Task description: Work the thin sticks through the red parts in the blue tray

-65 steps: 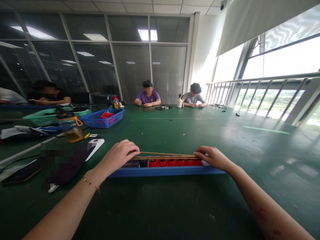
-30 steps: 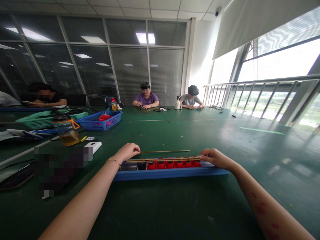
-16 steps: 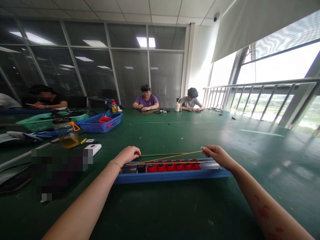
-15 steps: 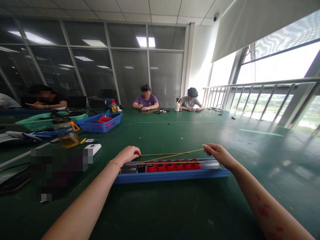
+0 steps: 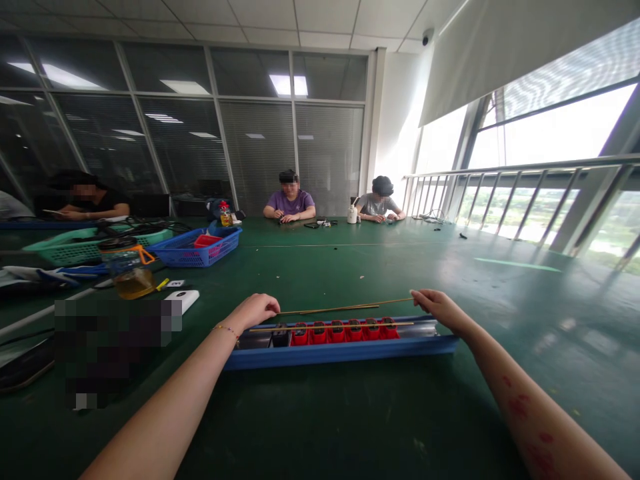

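My right hand (image 5: 440, 309) pinches the right end of a thin wooden stick (image 5: 397, 301), which runs left behind the tray at a slight slant. My left hand (image 5: 256, 311) has its fingers closed at the left end of the stick pair, where a second thin stick (image 5: 367, 307) overlaps the first. Which of the two it grips is hard to separate. Between my forearms stands a long blue tray (image 5: 340, 353) holding several red blocks with black tops (image 5: 337, 332) in a row, and a black block (image 5: 281, 338) to their left. Another thin stick (image 5: 407, 324) lies lengthwise across them.
At left are a blue basket (image 5: 195, 255), a green basket (image 5: 65, 252), a jar of amber liquid (image 5: 133, 281) and a white device (image 5: 183, 302). Several people sit farther off, one in a purple shirt (image 5: 289, 203). A railing (image 5: 520, 163) runs along the right.
The right-hand stick's left part has swung back off the tray, and now lies almost along the second stick behind it. Both hands stay nearly in place; the view shifts slightly.
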